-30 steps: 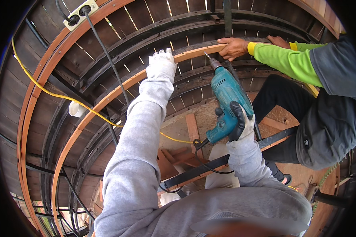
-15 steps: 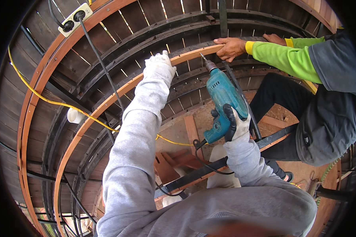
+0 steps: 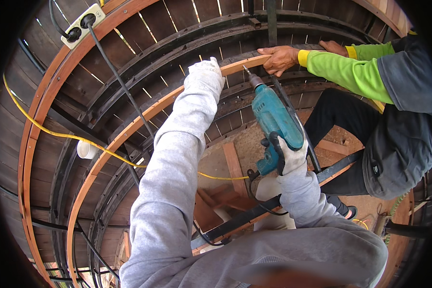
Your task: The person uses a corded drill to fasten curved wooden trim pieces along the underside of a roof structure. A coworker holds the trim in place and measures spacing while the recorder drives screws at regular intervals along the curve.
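Observation:
My left hand (image 3: 204,77), in a white glove, grips a curved orange-brown wooden strip (image 3: 240,66). My right hand (image 3: 289,156), in a white and black glove, is closed on the handle of a teal power drill (image 3: 273,111), its bit pointing up at the strip. The bit's tip is at or just below the strip's lower edge; contact cannot be told. A co-worker's bare hands hold the right part of the strip, one hand (image 3: 278,60) close to the bit, the other (image 3: 336,47) farther right, behind the sleeve.
A co-worker (image 3: 396,153) in green sleeves crouches at the right. A power strip (image 3: 84,26) with two plugs sits upper left, a yellow cable (image 3: 57,132) crosses below it, and a white cup (image 3: 87,149) is beside that. Curved steel rails (image 3: 177,38) line the slatted wall; wood offcuts (image 3: 235,170) lie below.
The drill has turned slightly in my right hand, showing more of its side. My left hand has shifted a little rightward along the strip. The view has shifted slightly.

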`<state>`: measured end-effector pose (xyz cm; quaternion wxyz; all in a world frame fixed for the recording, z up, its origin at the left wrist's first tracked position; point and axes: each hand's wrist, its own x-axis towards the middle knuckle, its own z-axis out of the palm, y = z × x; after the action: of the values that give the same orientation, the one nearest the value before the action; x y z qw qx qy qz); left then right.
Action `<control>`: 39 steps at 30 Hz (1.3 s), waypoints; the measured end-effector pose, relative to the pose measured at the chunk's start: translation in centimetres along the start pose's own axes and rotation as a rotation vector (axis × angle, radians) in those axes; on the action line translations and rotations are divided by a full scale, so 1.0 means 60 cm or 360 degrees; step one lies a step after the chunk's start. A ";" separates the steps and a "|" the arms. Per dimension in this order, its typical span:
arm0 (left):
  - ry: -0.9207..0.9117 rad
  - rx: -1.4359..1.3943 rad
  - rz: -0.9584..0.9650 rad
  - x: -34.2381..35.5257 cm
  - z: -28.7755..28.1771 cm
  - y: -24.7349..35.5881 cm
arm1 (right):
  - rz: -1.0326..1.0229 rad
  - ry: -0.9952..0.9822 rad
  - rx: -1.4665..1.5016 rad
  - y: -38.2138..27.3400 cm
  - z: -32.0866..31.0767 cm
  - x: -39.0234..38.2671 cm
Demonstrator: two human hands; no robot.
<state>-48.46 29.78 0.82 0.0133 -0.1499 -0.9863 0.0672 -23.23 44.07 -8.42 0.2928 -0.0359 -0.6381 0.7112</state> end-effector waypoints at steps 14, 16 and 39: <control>0.0039 -0.0181 -0.0010 -0.005 -0.010 0.011 | -0.0175 -0.0055 -0.0448 0.001 -0.006 0.022; 0.0137 -0.0209 0.0041 -0.007 -0.004 0.019 | -0.0156 -0.0046 -0.0401 -0.001 -0.009 0.026; 0.0171 -0.0219 -0.0007 0.006 0.000 0.050 | -0.0133 -0.0145 -0.0316 -0.002 -0.015 0.035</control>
<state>-47.94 32.71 0.40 0.0559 -0.1516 -0.9868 -0.0088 -24.55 45.87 -7.79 0.2879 -0.0057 -0.7191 0.6324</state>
